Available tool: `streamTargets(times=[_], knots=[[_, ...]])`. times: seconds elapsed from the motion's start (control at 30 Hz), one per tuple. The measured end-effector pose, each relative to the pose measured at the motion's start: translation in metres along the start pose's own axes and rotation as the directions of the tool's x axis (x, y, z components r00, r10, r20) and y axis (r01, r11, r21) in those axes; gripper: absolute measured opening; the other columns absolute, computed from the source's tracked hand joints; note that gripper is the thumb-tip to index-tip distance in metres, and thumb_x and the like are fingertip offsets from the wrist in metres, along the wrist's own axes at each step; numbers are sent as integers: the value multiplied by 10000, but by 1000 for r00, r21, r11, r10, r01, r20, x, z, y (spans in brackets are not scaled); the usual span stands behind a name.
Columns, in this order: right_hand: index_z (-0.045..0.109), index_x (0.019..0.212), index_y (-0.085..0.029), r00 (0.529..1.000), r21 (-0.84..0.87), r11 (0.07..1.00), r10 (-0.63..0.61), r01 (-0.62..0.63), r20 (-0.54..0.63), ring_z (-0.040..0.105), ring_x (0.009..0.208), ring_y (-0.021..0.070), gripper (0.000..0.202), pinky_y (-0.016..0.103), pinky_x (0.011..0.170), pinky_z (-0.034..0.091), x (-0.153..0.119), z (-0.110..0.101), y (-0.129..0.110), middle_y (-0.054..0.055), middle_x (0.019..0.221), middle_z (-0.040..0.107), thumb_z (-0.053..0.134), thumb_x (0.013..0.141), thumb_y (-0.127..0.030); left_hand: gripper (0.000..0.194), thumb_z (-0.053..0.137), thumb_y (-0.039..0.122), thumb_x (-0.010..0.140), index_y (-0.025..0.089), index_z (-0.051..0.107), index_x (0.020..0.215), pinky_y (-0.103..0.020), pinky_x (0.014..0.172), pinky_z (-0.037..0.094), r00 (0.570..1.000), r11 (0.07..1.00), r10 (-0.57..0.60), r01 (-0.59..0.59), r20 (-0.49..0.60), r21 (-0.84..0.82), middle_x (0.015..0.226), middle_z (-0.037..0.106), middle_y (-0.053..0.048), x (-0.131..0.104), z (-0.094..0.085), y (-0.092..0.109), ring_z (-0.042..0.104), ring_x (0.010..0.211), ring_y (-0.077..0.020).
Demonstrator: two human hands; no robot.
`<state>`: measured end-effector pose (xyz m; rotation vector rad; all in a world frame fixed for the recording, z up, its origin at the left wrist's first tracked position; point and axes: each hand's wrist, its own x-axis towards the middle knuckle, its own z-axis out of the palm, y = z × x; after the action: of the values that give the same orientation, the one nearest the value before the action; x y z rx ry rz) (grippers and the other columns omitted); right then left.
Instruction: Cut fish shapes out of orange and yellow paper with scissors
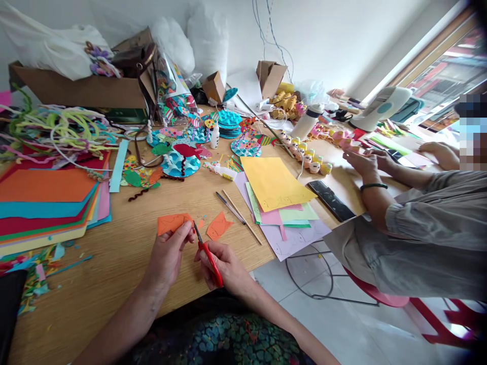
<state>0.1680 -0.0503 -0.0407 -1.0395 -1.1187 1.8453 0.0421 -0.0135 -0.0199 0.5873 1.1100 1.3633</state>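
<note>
A: What could go wrong?
B: The left hand [167, 253] has its grip pinched on the orange paper [171, 223] near the table [129, 223]'s front edge. The right hand [228, 264] grasps red scissors [203, 247]; a slip might nick fingertips.
A: Room?
B: Bare leftward; rightward, the lilac sheet [304, 233] reaches the edge.

Black smartphone [332, 200] lies flat near front edge of table [125, 263]. White tumbler [304, 123] stands farther back. Long cardboard box [83, 94] sits along far edge, toward left, brown leather handbag [137, 62] at its right end.
</note>
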Motion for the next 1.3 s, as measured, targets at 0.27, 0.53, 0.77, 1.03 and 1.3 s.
streamTargets(times=[0.27,0.53,0.77,1.03,1.3], knots=[[593,866,-140,997,-53,999,-7,10,73,460,389,55,379,154,363,310,-1,-2,-4,-58,520,501,544,839,-515,153,658,241,572,189,564,463,-252,551,451,999,989,43,-42,-7,138,477,542,39,0,3,5,495,509,-109],[582,851,-136,998,-36,999,-1,3,57,454,396,57,373,161,388,329,-3,-5,-2,-63,519,488,560,832,-508,155,658,239,574,189,552,473,-249,523,425,999,990,31,-34,27,135,477,527,46,-1,6,4,482,492,-107],[593,872,-127,999,-41,999,6,-4,49,457,397,58,377,167,381,323,-3,-7,-1,-57,523,497,554,839,-500,155,675,231,556,182,555,471,-245,516,419,1000,994,-15,12,25,110,458,528,49,-2,7,2,483,482,-103],[583,848,-131,999,-20,1000,10,-9,42,434,383,59,418,168,370,316,-4,-6,-1,-69,498,469,575,802,-546,155,673,241,552,181,559,466,-250,519,419,999,991,-35,31,32,132,462,539,43,-3,6,3,487,487,-106],[585,826,-129,1000,-51,999,-7,9,28,401,373,56,447,178,373,292,-5,-8,1,-72,482,444,566,799,-574,166,680,262,549,179,558,472,-259,529,420,999,985,-39,35,22,169,465,532,42,-1,3,2,490,490,-111]])
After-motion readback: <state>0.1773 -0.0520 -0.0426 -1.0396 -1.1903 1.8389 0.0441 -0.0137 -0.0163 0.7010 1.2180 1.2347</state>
